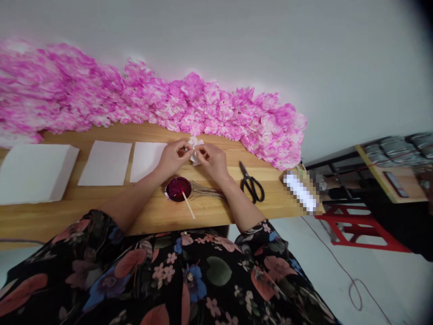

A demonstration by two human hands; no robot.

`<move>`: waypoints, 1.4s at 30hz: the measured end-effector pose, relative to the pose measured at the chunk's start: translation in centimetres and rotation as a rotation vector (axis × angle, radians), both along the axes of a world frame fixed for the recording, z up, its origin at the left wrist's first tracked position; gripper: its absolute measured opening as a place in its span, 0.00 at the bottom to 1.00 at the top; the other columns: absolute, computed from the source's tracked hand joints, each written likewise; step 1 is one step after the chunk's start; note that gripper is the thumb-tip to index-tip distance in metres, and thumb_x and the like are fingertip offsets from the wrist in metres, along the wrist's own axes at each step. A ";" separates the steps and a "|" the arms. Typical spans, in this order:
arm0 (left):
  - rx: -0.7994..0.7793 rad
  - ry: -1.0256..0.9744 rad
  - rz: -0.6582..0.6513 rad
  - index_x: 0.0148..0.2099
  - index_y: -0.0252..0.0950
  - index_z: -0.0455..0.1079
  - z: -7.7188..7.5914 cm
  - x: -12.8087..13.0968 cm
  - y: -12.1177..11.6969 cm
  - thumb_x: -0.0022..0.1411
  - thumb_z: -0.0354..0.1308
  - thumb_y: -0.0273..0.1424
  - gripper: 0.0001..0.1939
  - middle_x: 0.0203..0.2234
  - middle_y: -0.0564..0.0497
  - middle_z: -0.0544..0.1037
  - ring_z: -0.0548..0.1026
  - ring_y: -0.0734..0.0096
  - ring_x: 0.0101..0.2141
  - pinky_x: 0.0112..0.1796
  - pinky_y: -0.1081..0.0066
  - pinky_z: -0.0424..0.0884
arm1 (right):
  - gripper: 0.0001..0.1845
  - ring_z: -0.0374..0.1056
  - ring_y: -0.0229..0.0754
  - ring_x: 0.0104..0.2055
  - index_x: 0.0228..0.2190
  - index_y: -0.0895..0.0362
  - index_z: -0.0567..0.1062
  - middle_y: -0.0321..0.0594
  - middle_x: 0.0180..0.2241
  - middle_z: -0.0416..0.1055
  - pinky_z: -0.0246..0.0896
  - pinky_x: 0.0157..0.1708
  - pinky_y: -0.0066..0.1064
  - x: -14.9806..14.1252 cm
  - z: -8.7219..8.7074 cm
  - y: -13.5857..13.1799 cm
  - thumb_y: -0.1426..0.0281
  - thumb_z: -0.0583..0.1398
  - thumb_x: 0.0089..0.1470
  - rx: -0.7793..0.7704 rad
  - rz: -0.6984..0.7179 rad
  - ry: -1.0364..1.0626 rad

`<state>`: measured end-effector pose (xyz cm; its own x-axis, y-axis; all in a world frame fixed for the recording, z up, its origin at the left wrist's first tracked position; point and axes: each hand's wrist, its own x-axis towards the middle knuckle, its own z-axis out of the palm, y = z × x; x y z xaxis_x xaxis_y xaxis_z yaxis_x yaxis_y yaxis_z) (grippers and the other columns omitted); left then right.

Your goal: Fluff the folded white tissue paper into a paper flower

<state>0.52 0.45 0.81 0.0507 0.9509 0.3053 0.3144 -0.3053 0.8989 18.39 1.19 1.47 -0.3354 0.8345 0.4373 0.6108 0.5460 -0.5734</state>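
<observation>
Between my two hands, over the middle of the wooden table, is a crumpled white paper flower (194, 143). My left hand (174, 157) pinches it from the left with thumb and fingertips. From the other side, my right hand (213, 160) pinches its lower right part. Just below my hands sits a small bowl of dark red dye (176, 189), with a thin wooden stick (188, 205) leaning out of it. A bundle of thin brown strings (206, 191) lies beside the bowl, partly under my right forearm. Black-handled scissors (249, 183) lie right of my right arm.
A thick stack of white paper (34, 174) and two flat white paper piles (106, 163), (147, 158) lie to the left. Pink-and-white paper flowers (189, 101) are heaped along the wall. At right stand a red stool (358, 232) and another table (389, 176). A cable (338, 266) crosses the floor.
</observation>
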 end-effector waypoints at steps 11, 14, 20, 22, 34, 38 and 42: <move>-0.037 -0.067 0.011 0.32 0.37 0.74 -0.1 0.1 0.1 0.56 0.60 0.36 0.08 0.29 0.52 0.82 0.77 0.69 0.31 0.36 0.72 0.72 | 0.08 0.71 0.40 0.36 0.34 0.54 0.79 0.39 0.35 0.79 0.65 0.39 0.31 -0.2 0.0 -0.1 0.68 0.59 0.62 -0.082 -0.012 0.081; -0.057 -0.082 0.017 0.32 0.37 0.74 -0.3 0.1 0.1 0.56 0.60 0.37 0.08 0.29 0.51 0.82 0.77 0.68 0.32 0.36 0.71 0.72 | 0.08 0.71 0.40 0.36 0.34 0.54 0.78 0.39 0.35 0.79 0.65 0.38 0.31 -0.2 0.0 0.0 0.68 0.59 0.62 -0.100 -0.021 0.092; -0.039 -0.102 0.000 0.34 0.37 0.76 -0.7 0.0 0.1 0.58 0.62 0.38 0.09 0.31 0.51 0.83 0.78 0.68 0.32 0.37 0.71 0.73 | 0.09 0.72 0.40 0.36 0.35 0.54 0.80 0.40 0.36 0.80 0.64 0.38 0.31 0.0 0.0 0.1 0.66 0.59 0.63 -0.112 -0.013 0.085; -0.040 -0.091 0.000 0.34 0.37 0.77 -0.7 -0.1 0.1 0.58 0.62 0.39 0.10 0.31 0.51 0.83 0.78 0.69 0.31 0.36 0.71 0.73 | 0.09 0.71 0.40 0.36 0.36 0.54 0.80 0.39 0.36 0.80 0.64 0.37 0.30 0.0 0.0 0.0 0.66 0.60 0.64 -0.115 -0.011 0.084; -0.029 -0.038 0.007 0.33 0.38 0.75 -0.4 -0.1 0.0 0.55 0.59 0.39 0.10 0.29 0.51 0.82 0.76 0.67 0.30 0.34 0.70 0.71 | 0.08 0.71 0.40 0.35 0.34 0.55 0.80 0.39 0.33 0.79 0.63 0.38 0.31 -0.2 0.2 -0.2 0.67 0.60 0.63 -0.079 -0.012 0.061; -0.032 -0.047 0.025 0.32 0.38 0.74 -0.3 0.0 0.0 0.54 0.60 0.39 0.10 0.29 0.51 0.83 0.77 0.67 0.30 0.35 0.70 0.72 | 0.09 0.71 0.40 0.35 0.34 0.54 0.80 0.40 0.35 0.80 0.64 0.38 0.31 -0.1 0.3 -0.2 0.67 0.59 0.62 -0.076 -0.013 0.057; -0.033 -0.055 0.037 0.32 0.38 0.74 -0.4 0.0 0.1 0.54 0.60 0.40 0.10 0.29 0.52 0.83 0.77 0.67 0.31 0.36 0.70 0.72 | 0.09 0.72 0.41 0.35 0.35 0.54 0.80 0.39 0.35 0.80 0.65 0.38 0.31 -0.1 0.3 -0.1 0.66 0.59 0.63 -0.084 -0.027 0.069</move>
<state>0.56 0.53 0.42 -0.0006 0.9615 0.2747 0.2751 -0.2640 0.9245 18.26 1.10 1.78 -0.2835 0.8777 0.3864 0.5826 0.4777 -0.6575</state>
